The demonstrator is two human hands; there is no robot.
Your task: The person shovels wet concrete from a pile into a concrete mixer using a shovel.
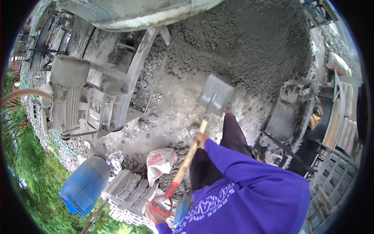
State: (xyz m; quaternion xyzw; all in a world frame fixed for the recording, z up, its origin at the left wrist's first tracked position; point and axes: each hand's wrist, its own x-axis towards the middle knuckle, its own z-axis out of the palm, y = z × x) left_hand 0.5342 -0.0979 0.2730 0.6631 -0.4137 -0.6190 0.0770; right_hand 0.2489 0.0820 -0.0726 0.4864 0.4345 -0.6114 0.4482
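A shovel [189, 159] slants across the middle, with a grey square blade, a wooden shaft and a red D-shaped handle. My left hand [155, 215] is at the handle's end, fingers closed on its grip. Partway up the shaft, my right hand [200, 139] is wrapped round the wood. The shovel's blade [216, 93] is over the grey ground, just beyond my foot, and bears no visible load. Whether it touches the ground I cannot tell. Beyond it spreads a broad mass of grey, wet-looking concrete mix [269, 39].
A cement-coated mixer drum [144, 13] and its motor frame [70, 97] stand at the far left. Nearer are a blue barrel [85, 183], a stack of grey blocks [130, 189] and a white sack [160, 162]. A metal-framed trough [288, 113] and crates [331, 183] flank me on the right.
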